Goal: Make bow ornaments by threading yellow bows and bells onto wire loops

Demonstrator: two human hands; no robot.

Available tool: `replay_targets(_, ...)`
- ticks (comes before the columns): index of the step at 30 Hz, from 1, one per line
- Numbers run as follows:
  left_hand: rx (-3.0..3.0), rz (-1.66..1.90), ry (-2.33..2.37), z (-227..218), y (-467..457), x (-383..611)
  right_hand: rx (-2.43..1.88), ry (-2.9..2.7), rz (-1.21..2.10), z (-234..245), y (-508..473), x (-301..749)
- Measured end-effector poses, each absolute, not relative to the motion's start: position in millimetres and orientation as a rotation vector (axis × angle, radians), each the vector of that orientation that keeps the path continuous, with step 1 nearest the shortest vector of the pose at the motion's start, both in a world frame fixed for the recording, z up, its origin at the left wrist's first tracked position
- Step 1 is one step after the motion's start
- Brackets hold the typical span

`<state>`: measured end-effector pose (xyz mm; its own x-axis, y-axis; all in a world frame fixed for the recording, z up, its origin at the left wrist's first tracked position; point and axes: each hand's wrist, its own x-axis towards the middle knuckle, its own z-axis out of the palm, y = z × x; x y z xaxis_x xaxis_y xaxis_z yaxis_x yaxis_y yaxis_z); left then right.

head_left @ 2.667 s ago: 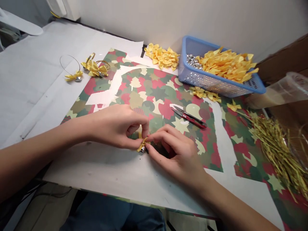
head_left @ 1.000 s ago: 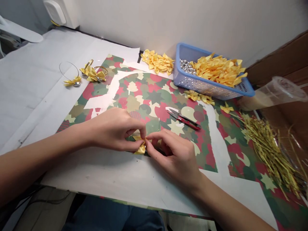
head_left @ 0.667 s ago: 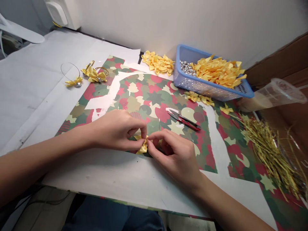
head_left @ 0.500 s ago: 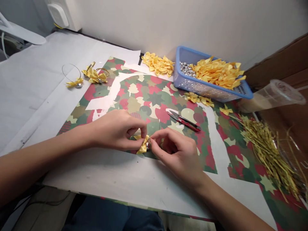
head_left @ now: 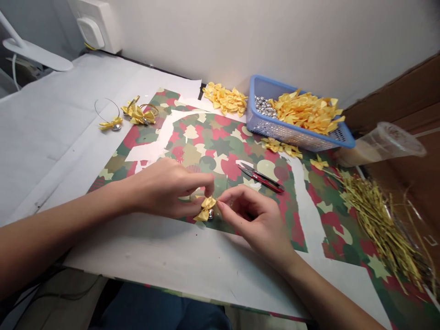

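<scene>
Pinching the yellow ribbon bow [head_left: 205, 208], long axis rising rightward, left grip [head_left: 168, 189] shut, right grip [head_left: 256, 224] open beside.

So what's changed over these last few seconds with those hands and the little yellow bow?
The right hand has drawn back rightward, letting go of the yellow satin bow, so the bow and its silver bell now show clearly. The left hand still pinches the bow. The blue basket and red-handled thread snips stayed where they were.
</scene>
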<state>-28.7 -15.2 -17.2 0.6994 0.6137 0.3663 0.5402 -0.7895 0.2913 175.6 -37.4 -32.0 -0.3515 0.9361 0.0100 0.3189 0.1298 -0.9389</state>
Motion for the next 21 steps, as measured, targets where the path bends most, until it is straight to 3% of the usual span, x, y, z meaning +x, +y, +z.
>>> replay_targets(6,3.249,0.786,0.579,-15.5,-14.1,-33.9,-1.219,-1.607,1.489,-34.8,-31.6,177.0)
replay_targets(14,3.379,0.77,0.549,-21.4,-13.5,-33.8,-1.088,-1.525,1.626,-36.6,-25.0,172.5)
replay_targets(21,3.31,0.753,0.638,-18.7,-14.1,-34.2,-1.118,-1.7,1.395,-33.7,-30.0,174.5)
